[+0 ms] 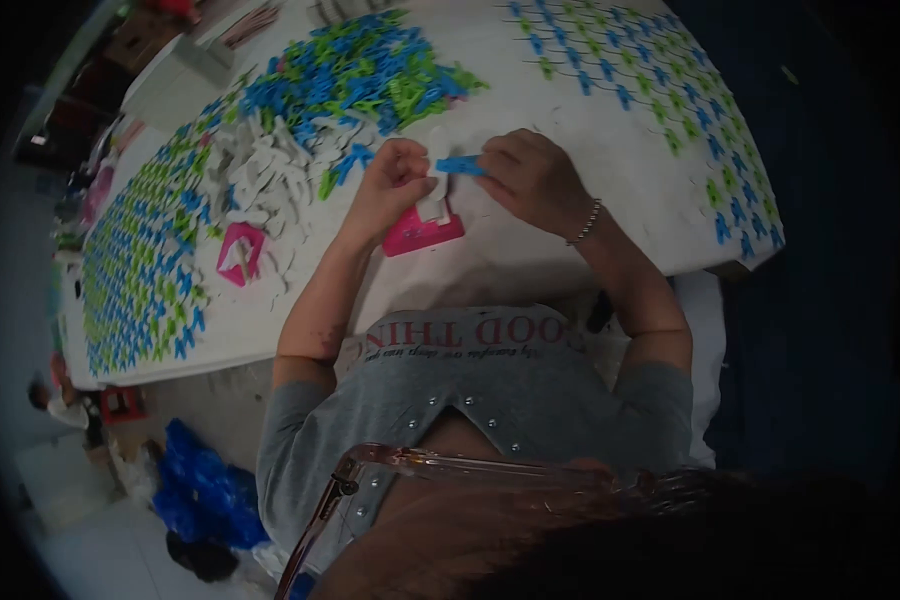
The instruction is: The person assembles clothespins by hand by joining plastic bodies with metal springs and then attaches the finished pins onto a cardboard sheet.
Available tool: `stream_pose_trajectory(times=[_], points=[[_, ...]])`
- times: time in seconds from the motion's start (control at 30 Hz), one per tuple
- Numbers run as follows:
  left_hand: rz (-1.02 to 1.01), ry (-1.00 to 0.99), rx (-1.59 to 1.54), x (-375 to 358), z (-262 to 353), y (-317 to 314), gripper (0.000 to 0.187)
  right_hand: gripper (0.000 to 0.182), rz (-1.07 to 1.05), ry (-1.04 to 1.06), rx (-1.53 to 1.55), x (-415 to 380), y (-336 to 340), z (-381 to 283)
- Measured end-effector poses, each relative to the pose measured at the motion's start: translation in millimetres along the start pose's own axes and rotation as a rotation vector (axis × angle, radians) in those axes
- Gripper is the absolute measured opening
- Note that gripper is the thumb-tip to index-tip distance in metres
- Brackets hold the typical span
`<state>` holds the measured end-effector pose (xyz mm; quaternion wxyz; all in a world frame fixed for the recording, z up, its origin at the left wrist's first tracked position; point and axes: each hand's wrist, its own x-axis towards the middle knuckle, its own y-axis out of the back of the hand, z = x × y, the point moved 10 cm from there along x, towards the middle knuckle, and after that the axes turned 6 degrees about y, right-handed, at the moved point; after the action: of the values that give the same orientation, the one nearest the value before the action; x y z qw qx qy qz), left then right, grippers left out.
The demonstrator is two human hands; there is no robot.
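Over the table, my right hand [535, 182] pinches a blue clothespin [460, 165] that points toward my left hand. My left hand [394, 187] has its fingers and thumb curled together just left of the clothespin. Whatever is between its fingertips is too small to make out. Just beneath and between the hands, a white upright piece [434, 207] stands on a pink base [422, 235]. Loose white plastic pieces [270, 165] lie in a heap left of my left hand. Behind them is a large pile of blue and green clothespins [355, 70].
Rows of clothespins [140, 270] cover the table's left side, and more rows [660, 80] spread over the right. Another pink holder [241, 254] sits at left. A white box [177, 80] stands far left. Blue plastic bags [205, 485] lie on the floor; another person [65, 405] is beyond.
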<state>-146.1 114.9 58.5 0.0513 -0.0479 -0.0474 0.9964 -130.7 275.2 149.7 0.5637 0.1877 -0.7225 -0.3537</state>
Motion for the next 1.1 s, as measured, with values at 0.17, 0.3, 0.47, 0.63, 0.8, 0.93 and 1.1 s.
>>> stream_pose_trajectory(times=[0.17, 0.3, 0.47, 0.63, 0.8, 0.93, 1.1], points=[[-0.046, 0.018, -0.022, 7, -8, -13, 0.037, 0.02, 0.07, 0.037, -0.211, -16, 15, -10], [-0.064, -0.023, 0.007, 8, 5, -28, 0.044, 0.018, 0.125, -0.055, -0.17, -30, 24, 0], [0.232, -0.135, 0.127, 12, 4, 40, 0.042, 0.013, 0.205, -0.242, -0.133, -68, 42, 22], [0.55, -0.329, 0.165, -10, -34, 135, 0.03, 0.011, 0.187, -0.531, -0.23, -124, 82, 59], [0.736, -0.342, 0.172, -38, -55, 155, 0.024, 0.015, 0.15, -0.798, -0.593, -197, 157, 122], [0.733, -0.3, 0.228, -35, -55, 150, 0.021, 0.018, 0.021, -0.991, -0.718, -236, 189, 176], [0.747, -0.29, 0.2, -36, -54, 147, 0.02, 0.019, -0.16, -1.144, -0.785, -251, 189, 219]])
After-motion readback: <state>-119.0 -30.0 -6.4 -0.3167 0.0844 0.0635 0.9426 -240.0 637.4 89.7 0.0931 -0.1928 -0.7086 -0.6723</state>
